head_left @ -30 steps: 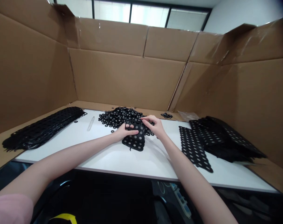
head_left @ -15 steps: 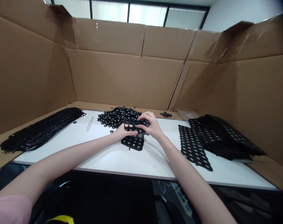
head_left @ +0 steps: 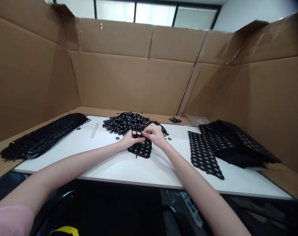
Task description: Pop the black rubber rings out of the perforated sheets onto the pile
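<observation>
My left hand (head_left: 129, 140) grips a black sheet with rows of round holes (head_left: 141, 150), its thumb across the front and the fingers behind. The sheet's lower end rests at the table's middle. At its upper edge, my right hand (head_left: 155, 135) is closed, thumb and fingertips pinched together against the sheet. What sits between those fingertips is too small to make out. Just behind both hands lies a pile of small black rings (head_left: 125, 121), several of them scattered around its edge.
A long stack of black perforated sheets (head_left: 48, 134) lies on the left. On the right are a flat perforated sheet (head_left: 204, 155) and a heap of such sheets (head_left: 232, 141). A whitish pen-like tube (head_left: 94, 130) lies left of the pile. Cardboard walls (head_left: 134, 82) enclose the white table (head_left: 109, 170).
My right hand has come down and left from the ring pile to the sheet's upper edge, and its fingers have closed into a pinch. My left hand has stayed in place.
</observation>
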The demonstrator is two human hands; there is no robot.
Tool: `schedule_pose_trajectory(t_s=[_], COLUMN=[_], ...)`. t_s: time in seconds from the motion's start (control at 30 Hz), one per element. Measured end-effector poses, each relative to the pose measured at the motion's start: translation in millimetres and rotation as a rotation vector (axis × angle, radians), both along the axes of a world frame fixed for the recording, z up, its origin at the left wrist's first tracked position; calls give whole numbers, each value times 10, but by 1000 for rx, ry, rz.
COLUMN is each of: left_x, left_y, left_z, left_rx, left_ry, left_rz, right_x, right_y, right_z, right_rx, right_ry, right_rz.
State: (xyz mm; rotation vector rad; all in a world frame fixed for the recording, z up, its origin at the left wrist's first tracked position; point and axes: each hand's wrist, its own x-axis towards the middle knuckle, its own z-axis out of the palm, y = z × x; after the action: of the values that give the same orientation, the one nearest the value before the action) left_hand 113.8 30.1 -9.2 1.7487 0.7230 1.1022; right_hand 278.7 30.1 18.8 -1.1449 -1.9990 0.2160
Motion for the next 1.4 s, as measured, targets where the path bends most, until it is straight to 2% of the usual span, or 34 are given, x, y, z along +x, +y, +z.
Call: schedule_pose_trajectory(t_s=[0.17, 0.4, 0.57, 0.7, 0.83, 1.0, 1.13, 1.4], left_x=[-1, -16, -19, -27, -22, -20, -24, -13], left_y=[4, 36, 72, 109, 124, 129, 142, 153], left_z=[-18, -45, -96, -129, -120, -115, -133, -154], left_rx=[-46, -112, -188, -167, -156, -152, -149, -209], left_ry=[-1, -152, -156, -116, -131, -135, -120, -161], left_rz=[-8, -13, -44, -41, -59, -90, -70, -40], right_x=[22, 228, 246, 195, 153, 109, 90, 73], right_y=[55, 47, 73, 96, 92, 86, 112, 156], right_z=[-31, 67, 62, 34, 14, -13, -47, -104], right_rx=[-36, 82, 103, 99, 42, -125, -202, -291], right_ry=[104, -6, 10, -65, -52, 23, 69, 200], right_rz=[2, 195, 203, 151, 93, 68, 41, 77])
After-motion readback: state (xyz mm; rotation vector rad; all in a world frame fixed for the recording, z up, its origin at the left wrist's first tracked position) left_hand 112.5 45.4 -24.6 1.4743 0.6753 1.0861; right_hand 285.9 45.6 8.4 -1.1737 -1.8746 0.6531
